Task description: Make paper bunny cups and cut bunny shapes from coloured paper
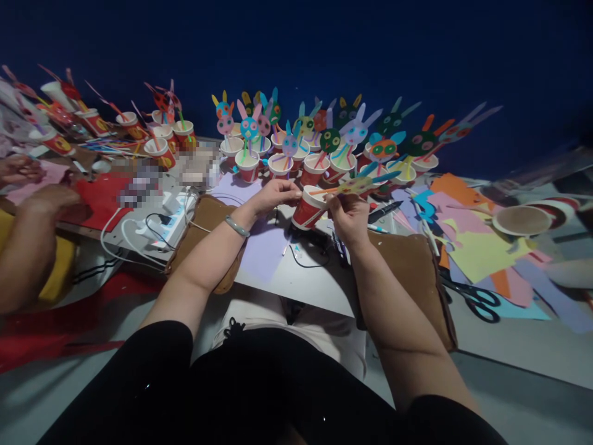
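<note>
A red paper cup [306, 213] with a white rim is held tilted above the table, between my two hands. My left hand [280, 195] has its thumb and fingers pinched at the cup's left rim. On the cup's right side, my right hand [348, 216] is closed at the rim. An orange straw [323, 191] lies across the cup's mouth. It leads to a yellow paper animal head [356, 184] with blue ears, just above my right hand. Whether the right fingers also grip the straw is hidden.
Behind stand several cups with paper rabbit heads [249, 128]. At right lie coloured paper scraps [477, 256], black scissors [484, 303] and stacked cups [523, 219]. Brown pads [407, 278] lie under my forearms. A power strip [169, 216] with cables and a co-worker's hands [50, 198] are at left.
</note>
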The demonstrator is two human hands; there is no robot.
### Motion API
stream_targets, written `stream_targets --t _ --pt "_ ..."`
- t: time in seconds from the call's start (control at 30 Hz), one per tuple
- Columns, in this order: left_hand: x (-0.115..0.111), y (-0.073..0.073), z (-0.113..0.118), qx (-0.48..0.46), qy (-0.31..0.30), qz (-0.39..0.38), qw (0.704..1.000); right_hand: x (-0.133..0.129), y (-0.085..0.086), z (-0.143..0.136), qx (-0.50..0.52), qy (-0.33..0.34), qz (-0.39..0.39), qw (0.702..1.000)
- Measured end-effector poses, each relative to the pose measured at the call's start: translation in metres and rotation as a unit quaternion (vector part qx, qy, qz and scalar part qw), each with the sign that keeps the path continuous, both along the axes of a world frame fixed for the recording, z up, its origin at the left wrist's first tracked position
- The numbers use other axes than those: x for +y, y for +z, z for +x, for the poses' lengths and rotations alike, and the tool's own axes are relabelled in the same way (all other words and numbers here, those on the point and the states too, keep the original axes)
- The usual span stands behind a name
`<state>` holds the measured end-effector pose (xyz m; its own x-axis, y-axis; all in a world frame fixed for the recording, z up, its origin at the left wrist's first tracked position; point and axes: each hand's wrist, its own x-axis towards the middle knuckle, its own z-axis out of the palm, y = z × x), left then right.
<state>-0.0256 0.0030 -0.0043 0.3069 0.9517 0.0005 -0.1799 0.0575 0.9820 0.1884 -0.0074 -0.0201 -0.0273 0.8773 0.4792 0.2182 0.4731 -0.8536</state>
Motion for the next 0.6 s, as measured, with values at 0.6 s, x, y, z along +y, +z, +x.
stream_targets --t 0.6 --pt "-0.003 0.003 0.005 -0.017 0.005 0.005 1.000 -0.010 0.021 0.000 0.014 0.021 -0.014 1.000"
